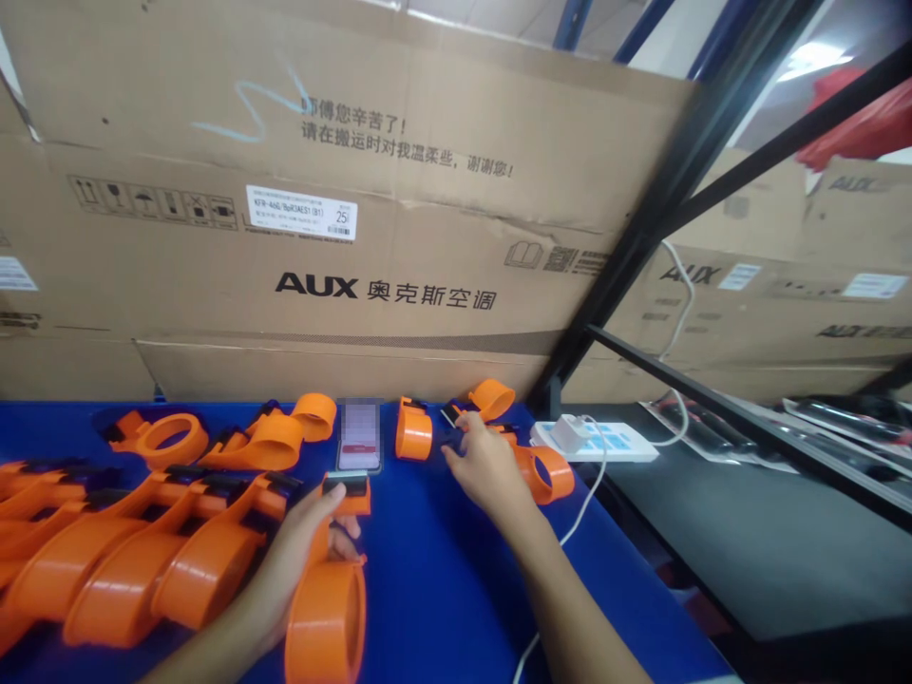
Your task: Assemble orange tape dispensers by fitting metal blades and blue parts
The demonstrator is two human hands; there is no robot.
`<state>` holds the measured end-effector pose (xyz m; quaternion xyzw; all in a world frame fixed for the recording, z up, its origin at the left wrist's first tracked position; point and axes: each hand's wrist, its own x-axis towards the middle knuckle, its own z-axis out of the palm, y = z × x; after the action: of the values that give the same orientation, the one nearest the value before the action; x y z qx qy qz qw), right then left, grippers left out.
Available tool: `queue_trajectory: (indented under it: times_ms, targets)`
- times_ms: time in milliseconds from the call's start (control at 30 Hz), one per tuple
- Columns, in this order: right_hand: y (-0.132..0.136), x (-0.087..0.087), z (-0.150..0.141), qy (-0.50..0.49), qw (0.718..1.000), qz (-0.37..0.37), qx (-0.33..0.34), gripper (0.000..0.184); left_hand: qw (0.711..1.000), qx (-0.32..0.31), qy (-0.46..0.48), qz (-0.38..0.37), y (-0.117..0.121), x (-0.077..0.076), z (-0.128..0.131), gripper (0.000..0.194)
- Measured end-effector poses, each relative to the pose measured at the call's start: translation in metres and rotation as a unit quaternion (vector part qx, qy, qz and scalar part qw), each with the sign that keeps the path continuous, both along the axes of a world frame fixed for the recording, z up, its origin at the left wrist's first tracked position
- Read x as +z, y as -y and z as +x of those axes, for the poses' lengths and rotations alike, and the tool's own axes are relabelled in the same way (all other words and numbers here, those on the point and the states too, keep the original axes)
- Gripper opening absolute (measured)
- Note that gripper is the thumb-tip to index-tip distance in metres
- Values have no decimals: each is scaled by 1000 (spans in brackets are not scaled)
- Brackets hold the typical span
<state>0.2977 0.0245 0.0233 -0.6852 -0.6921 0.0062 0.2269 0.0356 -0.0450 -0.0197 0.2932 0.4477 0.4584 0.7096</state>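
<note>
My left hand is closed around an orange tape dispenser. Its round hub hangs low, and its head with a dark strip and pale edge points up by the thumb. At the back right, my right hand reaches among other orange dispensers with thumb and forefinger apart. The forefinger is at the dark head of one dispenser; whether it touches is unclear. Another dispenser lies beside the wrist, partly hidden by the hand. To the left of the fingers stands one more dispenser.
Several orange dispensers form a row at left, with more behind. A phone lies on the blue table surface. A white power strip with a cable sits right, beside a black metal frame. Large cardboard stands behind.
</note>
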Motion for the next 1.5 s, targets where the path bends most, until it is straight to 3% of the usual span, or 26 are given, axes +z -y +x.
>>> queue_trajectory:
  times_ms: [100, 233, 367, 467, 800, 1267, 1500]
  targets:
    - [5, 12, 1, -90, 993, 80, 14, 30, 999, 19, 20, 20, 2, 4, 3, 36]
    - [20, 19, -17, -228, 954, 156, 117, 16, 999, 8, 30, 23, 5, 7, 5, 35]
    - [37, 18, -41, -221, 932, 146, 246, 5, 999, 2, 26, 30, 5, 6, 4, 34]
    - [46, 14, -54, -195, 924, 149, 292, 24, 998, 2, 14, 61, 2, 2, 2, 29]
    - [52, -8, -73, -198, 908, 137, 344, 36, 998, 31, 30, 49, 3, -1, 1, 28]
    - [45, -18, -77, -211, 879, 110, 413, 52, 998, 28, 25, 53, 5, 4, 2, 26]
    - [48, -10, -77, -233, 858, 82, 450, 64, 998, 41, 33, 36, 6, 6, 2, 26]
